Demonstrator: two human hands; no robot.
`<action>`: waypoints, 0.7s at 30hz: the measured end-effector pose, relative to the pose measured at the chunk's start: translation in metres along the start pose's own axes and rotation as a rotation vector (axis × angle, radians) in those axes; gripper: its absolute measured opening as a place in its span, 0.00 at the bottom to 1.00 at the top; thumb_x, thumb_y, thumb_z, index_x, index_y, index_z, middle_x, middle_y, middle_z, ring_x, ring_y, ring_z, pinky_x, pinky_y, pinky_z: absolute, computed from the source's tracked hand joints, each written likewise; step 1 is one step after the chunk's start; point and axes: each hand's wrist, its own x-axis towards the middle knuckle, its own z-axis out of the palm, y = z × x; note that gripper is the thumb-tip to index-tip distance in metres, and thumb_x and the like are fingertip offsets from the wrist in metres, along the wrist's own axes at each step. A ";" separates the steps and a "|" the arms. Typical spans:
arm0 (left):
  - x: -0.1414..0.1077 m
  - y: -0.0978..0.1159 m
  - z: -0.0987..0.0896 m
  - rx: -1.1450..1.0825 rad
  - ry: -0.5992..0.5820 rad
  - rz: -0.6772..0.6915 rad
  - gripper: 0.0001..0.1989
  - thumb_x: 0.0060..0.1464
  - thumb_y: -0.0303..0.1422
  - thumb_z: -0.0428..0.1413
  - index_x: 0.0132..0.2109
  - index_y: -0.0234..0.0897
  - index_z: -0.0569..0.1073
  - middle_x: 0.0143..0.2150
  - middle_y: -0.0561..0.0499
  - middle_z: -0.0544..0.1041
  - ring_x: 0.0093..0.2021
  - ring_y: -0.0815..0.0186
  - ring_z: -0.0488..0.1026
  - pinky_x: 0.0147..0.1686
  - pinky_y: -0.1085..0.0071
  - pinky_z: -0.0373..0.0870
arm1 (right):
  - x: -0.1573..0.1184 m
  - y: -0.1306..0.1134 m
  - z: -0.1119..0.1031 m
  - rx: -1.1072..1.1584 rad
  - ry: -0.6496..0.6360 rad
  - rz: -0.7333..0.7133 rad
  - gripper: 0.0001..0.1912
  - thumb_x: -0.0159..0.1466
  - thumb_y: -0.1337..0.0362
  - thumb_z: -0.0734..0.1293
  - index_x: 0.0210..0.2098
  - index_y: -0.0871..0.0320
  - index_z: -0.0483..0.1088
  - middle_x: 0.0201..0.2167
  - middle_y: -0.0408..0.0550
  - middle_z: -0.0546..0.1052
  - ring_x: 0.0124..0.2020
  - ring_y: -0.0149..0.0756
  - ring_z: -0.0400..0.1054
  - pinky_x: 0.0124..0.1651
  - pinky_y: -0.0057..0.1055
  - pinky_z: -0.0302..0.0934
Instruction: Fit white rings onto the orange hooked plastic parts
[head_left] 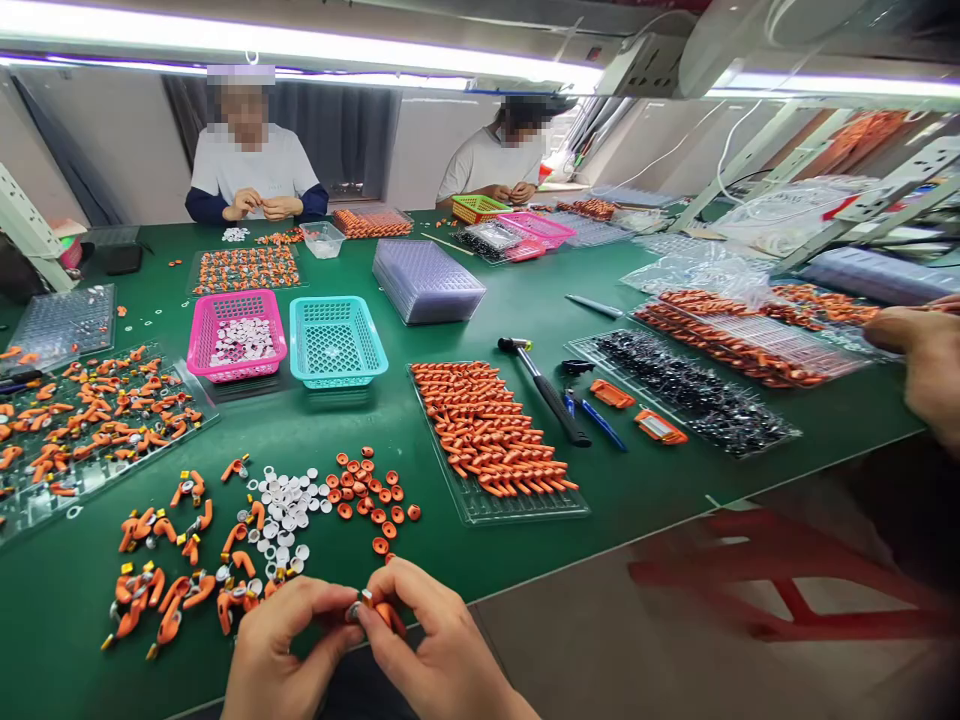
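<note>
Presently | left hand (289,635) pinches silver disc (352,609) | right hand (431,630) clamps orange earbud shell (387,612) just right of disc, visible length slanting rightward

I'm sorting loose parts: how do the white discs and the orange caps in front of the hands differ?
The white discs look fairly flat, while the orange caps look cup-like. The white discs lie closely heaped, many overlapping; the orange caps spread out more, several lying apart. Both are small, round and loose on the green table.
</note>
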 end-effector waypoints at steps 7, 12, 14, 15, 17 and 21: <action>-0.008 -0.004 0.001 0.018 -0.004 0.037 0.09 0.56 0.27 0.62 0.41 0.47 0.79 0.34 0.57 0.83 0.32 0.70 0.80 0.34 0.83 0.74 | 0.001 -0.002 -0.003 -0.003 -0.025 -0.038 0.09 0.65 0.66 0.60 0.28 0.57 0.65 0.24 0.43 0.69 0.25 0.32 0.64 0.29 0.27 0.59; -0.012 -0.008 0.001 0.055 -0.014 0.071 0.10 0.56 0.25 0.61 0.44 0.46 0.78 0.35 0.56 0.83 0.33 0.69 0.81 0.36 0.81 0.75 | 0.001 -0.003 -0.004 0.001 -0.020 -0.036 0.09 0.65 0.65 0.60 0.28 0.57 0.65 0.23 0.43 0.69 0.24 0.32 0.64 0.28 0.27 0.59; -0.012 -0.008 0.000 0.065 -0.016 0.094 0.12 0.56 0.24 0.61 0.44 0.46 0.78 0.36 0.56 0.83 0.34 0.69 0.81 0.37 0.81 0.75 | 0.001 -0.004 -0.004 0.017 -0.032 -0.026 0.09 0.65 0.65 0.60 0.28 0.57 0.65 0.23 0.42 0.68 0.24 0.32 0.64 0.28 0.26 0.58; -0.011 -0.007 -0.001 0.059 -0.016 0.090 0.12 0.55 0.24 0.62 0.44 0.46 0.78 0.35 0.56 0.83 0.34 0.69 0.81 0.37 0.81 0.75 | 0.001 -0.004 -0.005 0.026 -0.044 -0.024 0.09 0.64 0.65 0.60 0.28 0.57 0.65 0.23 0.42 0.68 0.24 0.32 0.63 0.28 0.26 0.58; -0.011 -0.007 -0.001 0.018 -0.011 0.050 0.10 0.55 0.26 0.63 0.42 0.46 0.79 0.33 0.57 0.83 0.31 0.70 0.80 0.34 0.82 0.75 | 0.002 -0.006 -0.006 0.042 -0.070 -0.023 0.08 0.64 0.65 0.61 0.28 0.57 0.64 0.23 0.41 0.67 0.24 0.31 0.63 0.28 0.26 0.57; -0.013 -0.008 -0.001 -0.041 -0.009 -0.009 0.07 0.53 0.30 0.65 0.40 0.47 0.80 0.30 0.58 0.82 0.27 0.70 0.79 0.30 0.82 0.74 | 0.002 -0.006 -0.007 0.066 -0.094 -0.004 0.06 0.63 0.65 0.61 0.28 0.57 0.64 0.24 0.41 0.67 0.25 0.31 0.62 0.29 0.27 0.56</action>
